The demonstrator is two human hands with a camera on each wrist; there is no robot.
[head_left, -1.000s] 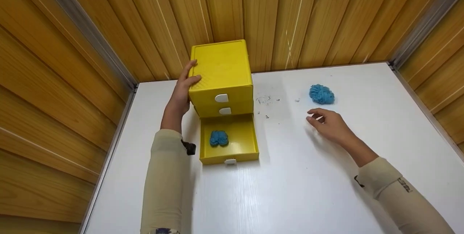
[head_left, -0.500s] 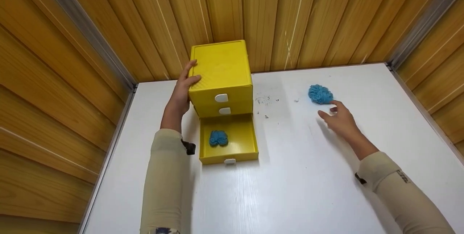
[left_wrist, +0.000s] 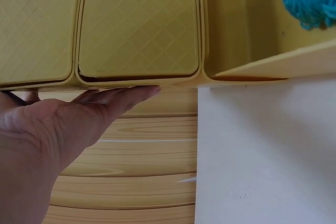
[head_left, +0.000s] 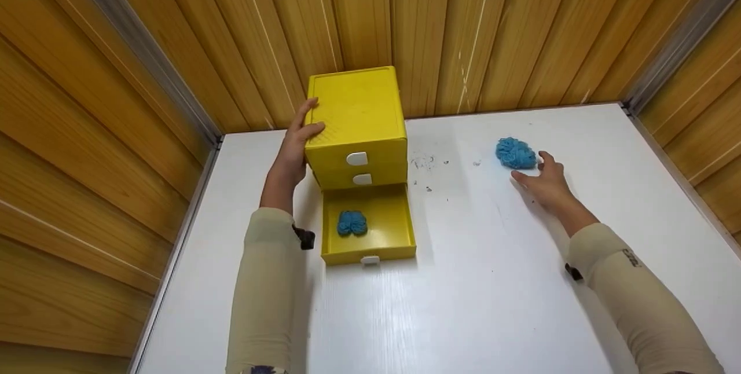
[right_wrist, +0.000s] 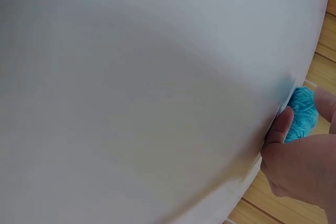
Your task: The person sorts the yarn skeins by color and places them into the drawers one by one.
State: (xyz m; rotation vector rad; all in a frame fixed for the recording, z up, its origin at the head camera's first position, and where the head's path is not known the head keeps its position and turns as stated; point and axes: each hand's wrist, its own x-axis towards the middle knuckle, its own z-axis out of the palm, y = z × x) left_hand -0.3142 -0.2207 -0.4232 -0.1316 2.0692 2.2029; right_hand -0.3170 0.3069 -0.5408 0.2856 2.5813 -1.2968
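Observation:
A yellow chest of three small drawers stands at the back of the white table, its bottom drawer pulled out. My left hand rests against its left side, thumb over the top edge; in the left wrist view the fingers lie fairly straight along the side wall. Inside the drawer lies a blue yarn bundle, partly visible in the left wrist view. A larger blue yarn ball sits at the back right. My right hand is right beside it, thumb and fingers spread apart at its near right side.
Wood-panelled walls close in the white table at the back and both sides. White tabs serve as drawer pulls. Small dark marks dot the tabletop between the chest and the yarn ball.
My right hand has moved right and farther back, up to the near right side of the yarn ball, with its fingers spreading. My left hand has stayed on the chest.

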